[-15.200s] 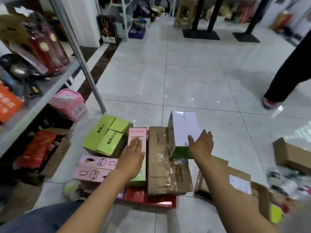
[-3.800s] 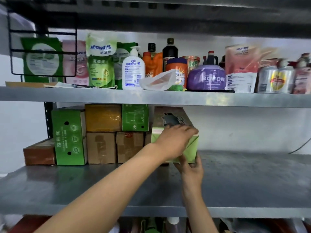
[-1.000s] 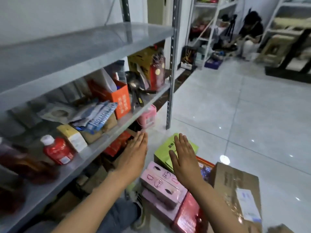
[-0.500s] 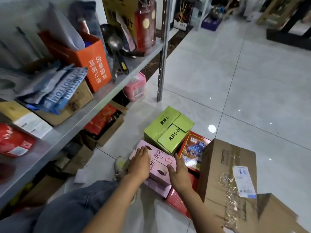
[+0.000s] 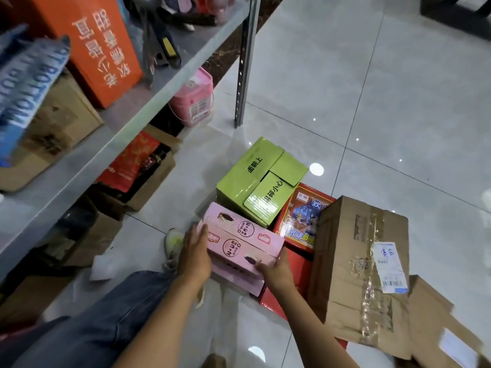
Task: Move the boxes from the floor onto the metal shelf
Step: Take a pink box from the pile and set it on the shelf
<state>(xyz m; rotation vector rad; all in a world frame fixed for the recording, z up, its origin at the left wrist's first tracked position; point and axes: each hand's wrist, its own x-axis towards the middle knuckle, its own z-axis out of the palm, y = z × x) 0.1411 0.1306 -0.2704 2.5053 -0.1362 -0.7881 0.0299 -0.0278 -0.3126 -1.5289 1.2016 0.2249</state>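
1. Both hands clasp the pink box (image 5: 240,239) at its ends: the left hand (image 5: 195,254) presses flat on its left end with the fingers wrapped round the edge, and the right hand (image 5: 277,270) grips the near right corner from below. The box sits tilted on top of a second pink box (image 5: 237,281) just under it.
2. Along the left side runs the metal shelf (image 5: 111,134), its upright post (image 5: 245,65) standing on the tiled floor (image 5: 372,102).
3. At the right, a large taped brown carton (image 5: 358,272) with a white shipping label leans over the other boxes; another brown carton (image 5: 441,330) lies behind it at the frame's corner.
4. On the shelf stands an orange box (image 5: 98,46) with white characters, beside a brown cardboard box (image 5: 53,123).
5. On the floor just beyond the pink box is a green box (image 5: 261,181) with black printing, touching it at the far corner.
6. Between the green box and the brown carton lies a flat red box (image 5: 303,216) with a colourful cover, partly under both.
7. Under the shelf by the post sits a small pink container (image 5: 194,98).
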